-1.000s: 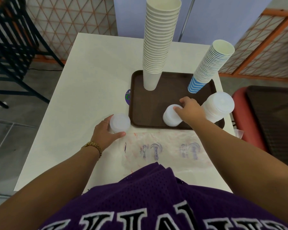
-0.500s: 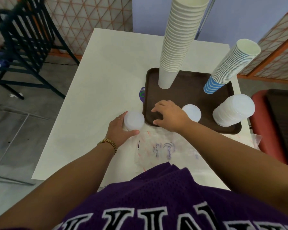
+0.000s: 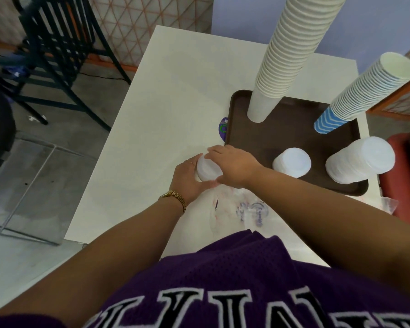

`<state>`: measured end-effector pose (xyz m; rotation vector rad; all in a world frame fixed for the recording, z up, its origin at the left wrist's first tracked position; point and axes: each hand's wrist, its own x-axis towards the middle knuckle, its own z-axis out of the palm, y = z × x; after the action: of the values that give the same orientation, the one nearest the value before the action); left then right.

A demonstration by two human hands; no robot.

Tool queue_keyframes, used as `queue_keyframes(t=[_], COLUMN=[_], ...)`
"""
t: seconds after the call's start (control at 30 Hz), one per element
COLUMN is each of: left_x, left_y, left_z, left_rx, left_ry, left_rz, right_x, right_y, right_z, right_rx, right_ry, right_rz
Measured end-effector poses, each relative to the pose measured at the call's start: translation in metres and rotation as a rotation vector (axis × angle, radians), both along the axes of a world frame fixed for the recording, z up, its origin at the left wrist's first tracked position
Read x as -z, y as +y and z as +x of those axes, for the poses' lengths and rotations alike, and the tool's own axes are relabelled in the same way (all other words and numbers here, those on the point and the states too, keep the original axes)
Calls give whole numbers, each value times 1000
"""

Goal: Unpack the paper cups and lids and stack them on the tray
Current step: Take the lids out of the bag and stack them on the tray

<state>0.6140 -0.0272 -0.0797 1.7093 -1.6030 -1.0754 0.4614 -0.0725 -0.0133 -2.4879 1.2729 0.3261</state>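
so both hands are wrapped round a short stack of lids, left hand cupping its left side and right hand over the top, just off the tray's near-left corner, so it goes right

1. The tray lies on the table, toward its 3 o'clock side.
2. On the tray, a tall cup stack stands at 11 o'clock and a second cup stack at 1 o'clock.
3. A low lid stack sits at the tray's 6 o'clock, a taller lid stack at 4 o'clock.
4. A third lid stack sits on the table at the tray's 8 o'clock, between the left hand and right hand.
5. A plastic bag lies at the tray's 7 o'clock.
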Motion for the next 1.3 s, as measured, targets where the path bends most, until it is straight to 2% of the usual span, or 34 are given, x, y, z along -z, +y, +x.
queue_keyframes(t=[0.33, 0.67, 0.77, 0.87, 1.0, 1.17, 1.3], left_x=[10, 14, 16, 17, 18, 23, 22], left_y=[-1, -4, -4, -5, -5, -3, -3], left_z=[5, 6, 7, 8, 8, 7, 5], left_rx=[7, 29, 32, 27, 11, -10, -11], left_ry=[-25, -79, -108, -112, -104, -134, -132], left_rz=[3, 21, 33, 58, 65, 82, 77], right_x=[2, 0, 2, 5, 3, -19, -28], right_y=[-2, 4, 2, -1, -7, -9, -9], right_z=[-10, -4, 0, -2, -17, -57, -108], right_rx=[84, -2, 43, 144, 344, 775, 1008], right_ry=[-67, -34, -22, -87, -308, -535, -568], right_rz=[87, -55, -79, -108, -113, -31, 33])
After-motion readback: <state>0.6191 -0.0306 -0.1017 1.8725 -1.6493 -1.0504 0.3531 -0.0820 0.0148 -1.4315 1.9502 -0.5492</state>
